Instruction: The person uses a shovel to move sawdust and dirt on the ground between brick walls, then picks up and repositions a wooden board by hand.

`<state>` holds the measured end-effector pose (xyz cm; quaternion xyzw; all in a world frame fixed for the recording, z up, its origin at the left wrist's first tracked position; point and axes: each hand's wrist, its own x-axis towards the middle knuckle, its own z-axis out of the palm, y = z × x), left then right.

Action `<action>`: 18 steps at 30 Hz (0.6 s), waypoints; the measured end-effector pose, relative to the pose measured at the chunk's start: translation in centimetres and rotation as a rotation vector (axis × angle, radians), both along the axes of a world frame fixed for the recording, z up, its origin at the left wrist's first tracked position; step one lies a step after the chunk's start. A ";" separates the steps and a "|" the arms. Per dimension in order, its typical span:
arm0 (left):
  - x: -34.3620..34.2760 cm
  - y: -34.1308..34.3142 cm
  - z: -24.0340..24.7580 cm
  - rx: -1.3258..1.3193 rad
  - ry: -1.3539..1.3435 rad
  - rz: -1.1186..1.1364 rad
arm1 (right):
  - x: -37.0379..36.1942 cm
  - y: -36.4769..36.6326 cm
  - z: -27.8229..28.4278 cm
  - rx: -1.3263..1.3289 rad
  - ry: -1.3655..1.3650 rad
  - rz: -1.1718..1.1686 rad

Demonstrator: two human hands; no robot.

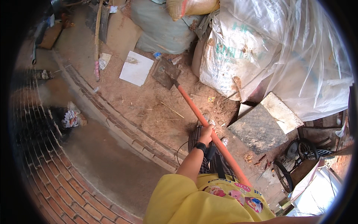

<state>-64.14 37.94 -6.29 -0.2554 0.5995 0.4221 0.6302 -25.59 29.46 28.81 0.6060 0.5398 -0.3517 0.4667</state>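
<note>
My left hand (205, 134), with a dark watch at the wrist, is wrapped round the orange handle of a shovel (190, 103). The handle slants from beside my yellow shirt up and left across the ground. At its far end a square, dirt-coated metal blade (164, 71) lies on the earth floor, close to the stacked sacks. A white square board (136, 68) lies flat just left of the blade. Only a strip of my right arm (298, 220) shows at the lower edge; its hand is out of the picture.
Stuffed white sacks (231, 56) under clear plastic fill the far right, with a grey-green sack (160, 28) beside them. Loose boards (259, 128) and a wheeled frame (298, 160) stand right. A brick curb (112, 119) curves along the left, beyond it a brick wall (71, 183).
</note>
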 end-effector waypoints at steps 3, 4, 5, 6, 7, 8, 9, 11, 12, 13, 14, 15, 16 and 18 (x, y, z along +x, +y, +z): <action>-1.1 -0.3 -0.8 0.014 -0.012 -0.019 | -1.3 1.0 -0.5 -0.022 0.021 0.007; -1.3 -0.5 -1.0 0.007 0.012 0.001 | -1.7 1.4 -0.8 -0.025 0.029 0.006; -1.5 -0.8 -1.1 0.000 0.037 0.021 | -2.2 1.8 -1.1 -0.028 0.037 0.003; -1.8 -1.2 -1.2 0.027 -0.003 0.032 | -2.6 2.1 -1.4 -0.038 0.044 0.005; -2.4 -1.5 -1.7 0.026 0.002 0.034 | -2.9 2.5 -1.8 -0.042 0.061 0.008; -3.1 -1.7 -2.3 -0.022 0.004 0.036 | -3.3 2.9 -2.2 -0.047 0.076 0.012; -3.7 -1.9 -2.8 -0.069 0.006 0.039 | -3.7 3.4 -2.7 -0.051 0.088 0.017; -4.8 -2.2 -3.6 -0.113 0.022 0.035 | -4.6 4.1 -3.8 -0.059 0.110 0.025; -4.8 -2.6 -3.8 -0.123 0.023 0.056 | -4.6 4.4 -4.0 -0.068 0.117 0.029; -4.8 -2.8 -3.8 -0.134 0.022 0.070 | -4.6 4.5 -4.2 -0.070 0.117 0.027; -4.4 -2.8 -2.9 -0.139 -0.010 0.045 | -4.6 4.5 -4.3 -0.069 0.118 0.023; -3.6 -2.9 -2.6 -0.149 0.017 -0.009 | -4.6 4.6 -4.4 -0.070 0.118 0.019; -2.9 -3.2 -2.2 -0.133 0.013 -0.005 | -4.4 4.7 -4.2 -0.071 0.115 0.018; -2.4 -3.3 -1.9 -0.118 0.006 -0.002 | -4.1 4.9 -3.6 -0.080 0.115 0.016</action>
